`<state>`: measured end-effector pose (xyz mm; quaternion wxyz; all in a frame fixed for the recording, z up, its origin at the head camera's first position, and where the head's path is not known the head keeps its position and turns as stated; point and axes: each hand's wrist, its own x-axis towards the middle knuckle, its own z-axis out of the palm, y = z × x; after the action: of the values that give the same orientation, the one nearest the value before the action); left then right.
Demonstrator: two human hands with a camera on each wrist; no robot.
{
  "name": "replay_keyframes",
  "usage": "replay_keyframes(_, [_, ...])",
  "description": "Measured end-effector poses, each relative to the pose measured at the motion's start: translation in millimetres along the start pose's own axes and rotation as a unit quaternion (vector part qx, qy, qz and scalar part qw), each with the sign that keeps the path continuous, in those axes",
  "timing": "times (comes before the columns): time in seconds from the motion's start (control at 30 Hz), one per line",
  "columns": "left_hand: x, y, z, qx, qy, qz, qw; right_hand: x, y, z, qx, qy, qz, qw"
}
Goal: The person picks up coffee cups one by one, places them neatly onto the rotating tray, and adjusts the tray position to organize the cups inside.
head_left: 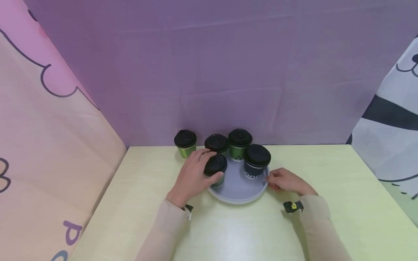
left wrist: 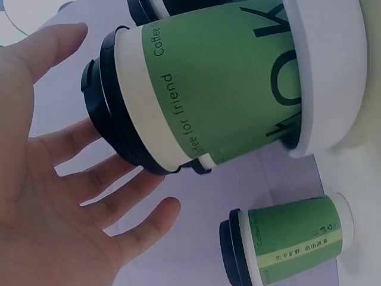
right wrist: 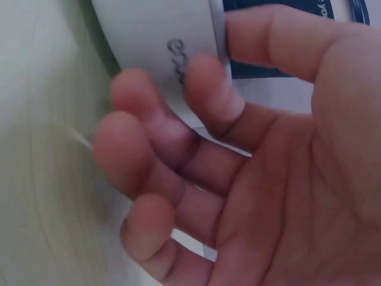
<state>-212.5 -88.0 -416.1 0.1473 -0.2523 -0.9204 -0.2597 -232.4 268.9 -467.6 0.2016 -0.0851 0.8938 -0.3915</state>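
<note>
A round grey-white tray [head_left: 237, 194] bears several paper cups with black lids. My left hand [head_left: 192, 175] is spread about the lid of the front-left green cup [left wrist: 220, 83], thumb on one side and fingers on the other. In the left wrist view the fingers are extended, not curled round that upright cup; whether they touch it I cannot tell. My right hand [head_left: 287, 180] pinches the tray's right rim, its curled fingers against the outer wall [right wrist: 158, 42]. Close to that hand stands a dark cup [head_left: 256, 163] with white lettering.
Another green cup [head_left: 185, 145] stands on the table left of the tray. Two more green cups, one back-left [head_left: 216, 143] and one back-centre [head_left: 240, 143], are at the tray's rear. A purple cloth [head_left: 228, 72] hangs behind the pale table [head_left: 228, 232], with printed cloths at both sides.
</note>
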Motion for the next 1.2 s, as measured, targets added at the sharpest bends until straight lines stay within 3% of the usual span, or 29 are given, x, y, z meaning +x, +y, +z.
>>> replay_keyframes(0.33, [1.5,-15.2,-0.8,-0.002,0.057,-0.005,0.9984,-6.9,-3,-4,0.003,-0.037,-0.026,0.9990])
replay_keyframes(0.5, [3.5,-23.6,-0.2,0.004,0.084,-0.033,0.9959,-8.5,-2,-6,-0.004,-0.039,-0.028,0.9988])
replay_keyframes(0.57, [3.5,-26.9,0.2,0.003,0.093,-0.051,0.9943,-7.5,0,-6,-0.010,-0.019,-0.022,0.9995])
replay_keyframes(0.67, [3.4,-32.3,1.5,-0.004,0.109,-0.077,0.9911,-2.8,4,-5,-0.009,0.050,-0.013,0.9986])
replay_keyframes(0.77, [3.2,-37.6,3.1,-0.009,0.120,-0.099,0.9878,4.3,9,0,0.004,0.128,0.003,0.9918])
replay_keyframes(0.87, [3.4,-43.2,4.7,-0.012,0.128,-0.117,0.9848,12.2,13,6,0.019,0.179,0.021,0.9835])
replay_keyframes(1.2, [3.5,-56.8,8.2,-0.031,0.129,-0.163,0.9777,23.1,14,16,0.024,0.195,0.029,0.9802])
